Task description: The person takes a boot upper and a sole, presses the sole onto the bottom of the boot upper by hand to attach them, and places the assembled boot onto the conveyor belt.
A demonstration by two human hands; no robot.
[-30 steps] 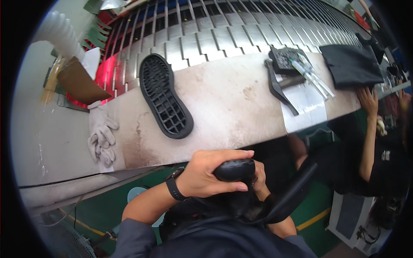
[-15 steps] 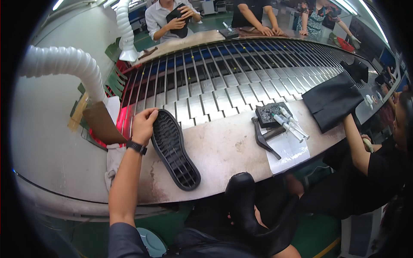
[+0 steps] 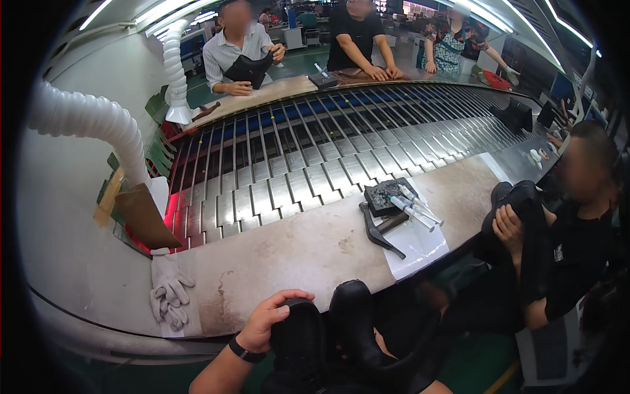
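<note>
While the left hand (image 3: 262, 325) pinches one black sole (image 3: 297, 338) near its upper end, bottom center of the frame, one black boot (image 3: 353, 315) is positioned just right of it. The right hand (image 3: 381, 344) is mostly hidden by the boot; its closure cannot be determined. Right of frame center, the desk (image 3: 282, 259) carries one hammer (image 3: 376, 235), one dark block (image 3: 382, 198) and at least two syringes (image 3: 413, 211).

A lane runs across the bare worktop (image 3: 282, 259) between the gloves (image 3: 171, 287) at its left end and the hammer (image 3: 375, 231) right of centre; the left hand (image 3: 264, 323) and black sole (image 3: 299, 338) crowd its near edge. The block (image 3: 382, 197) and syringes (image 3: 417, 213) widen that obstacle; past them, room opens toward the right end.
</note>
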